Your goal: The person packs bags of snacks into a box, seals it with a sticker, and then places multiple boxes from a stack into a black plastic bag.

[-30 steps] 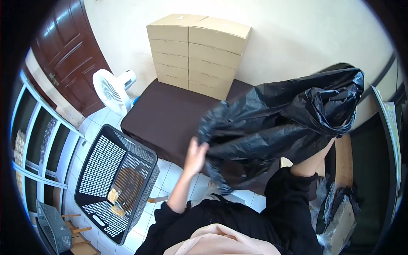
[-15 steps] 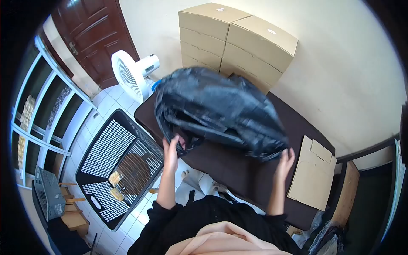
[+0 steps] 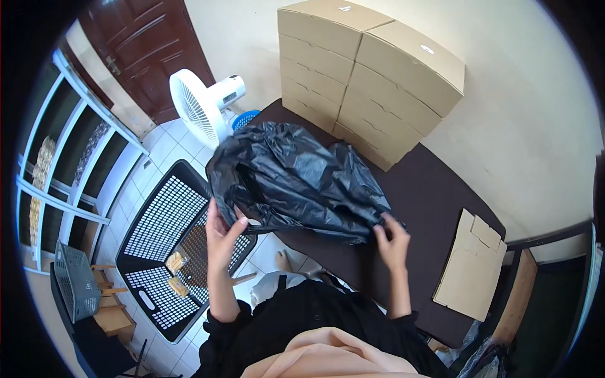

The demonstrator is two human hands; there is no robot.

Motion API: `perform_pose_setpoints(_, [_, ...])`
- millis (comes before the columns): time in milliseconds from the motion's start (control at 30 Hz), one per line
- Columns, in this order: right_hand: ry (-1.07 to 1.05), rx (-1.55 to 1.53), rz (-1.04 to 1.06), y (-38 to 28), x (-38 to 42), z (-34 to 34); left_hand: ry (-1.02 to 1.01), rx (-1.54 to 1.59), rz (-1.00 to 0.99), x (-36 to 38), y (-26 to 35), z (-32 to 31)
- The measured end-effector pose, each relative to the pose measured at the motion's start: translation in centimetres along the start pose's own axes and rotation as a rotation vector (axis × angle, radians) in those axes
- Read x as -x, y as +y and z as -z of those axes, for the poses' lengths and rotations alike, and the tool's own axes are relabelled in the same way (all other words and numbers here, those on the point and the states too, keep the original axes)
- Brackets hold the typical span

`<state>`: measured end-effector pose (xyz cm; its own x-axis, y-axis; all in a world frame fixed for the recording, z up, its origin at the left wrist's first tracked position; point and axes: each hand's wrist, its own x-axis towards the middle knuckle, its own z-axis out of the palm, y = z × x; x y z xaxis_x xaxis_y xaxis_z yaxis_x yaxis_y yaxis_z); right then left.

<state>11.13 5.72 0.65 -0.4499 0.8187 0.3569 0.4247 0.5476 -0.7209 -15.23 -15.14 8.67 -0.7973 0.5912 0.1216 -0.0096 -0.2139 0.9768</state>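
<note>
A large black plastic bag [image 3: 302, 179] spreads out in front of me over the dark brown table [image 3: 435, 183], crumpled and partly puffed up. My left hand [image 3: 222, 232] grips its rim at the left, thumb on the near side and fingers partly behind the plastic. At the bag's right end, my right hand [image 3: 392, 239] pinches the near edge between thumb and fingers. The inside of the bag is mostly hidden in folds.
Stacked cardboard boxes [image 3: 372, 82] stand at the table's back. A flattened carton [image 3: 469, 268] lies on the right. To the left are a white fan [image 3: 198, 107], a blue basket [image 3: 244, 118] and a large black crate [image 3: 165, 208] with small yellowish packets [image 3: 178, 286].
The bag has moved left and sunk lower, looking more crumpled. Both hands have shifted left, the right one inward along the edge. The head view has shifted slightly.
</note>
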Motion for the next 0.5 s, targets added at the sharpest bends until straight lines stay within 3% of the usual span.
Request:
perform_pose_setpoints(67, [0.003, -0.323, -0.307, -2.4, -2.4, 1.9, -0.031, 0.089, -0.057, -0.7, 0.9, 0.7])
perform_pose_setpoints(133, [0.099, -0.661, -0.318, -4.3, -4.3, 3.0, -0.065, 0.106, -0.102, -1.2, 2.4, 0.7])
perform_pose_setpoints(200, [0.271, -0.687, -0.29, -5.0, -6.0, 3.4, -0.05, 0.087, 0.059, -1.4, 3.5, 1.1])
perform_pose_setpoints(233, [0.329, -0.574, -0.239, -5.3, -6.9, 3.9, -0.033, -0.065, 0.074, -1.8, 4.0, 1.7])
perform_pose_setpoints(333, [0.449, -0.339, -0.099, -6.3, -10.0, 6.6, -0.174, -0.072, 0.006, -2.9, 7.5, 3.8])
perform_pose_setpoints(433, [0.629, -0.521, 0.031, -10.0, -11.2, 10.0, -0.201, 0.219, -0.222, -1.3, 9.9, 5.1])
perform_pose_setpoints(500, [0.779, -0.612, 0.236, -11.4, -9.9, 12.4, -0.275, 0.229, -0.479, 0.0, 10.4, 5.6])
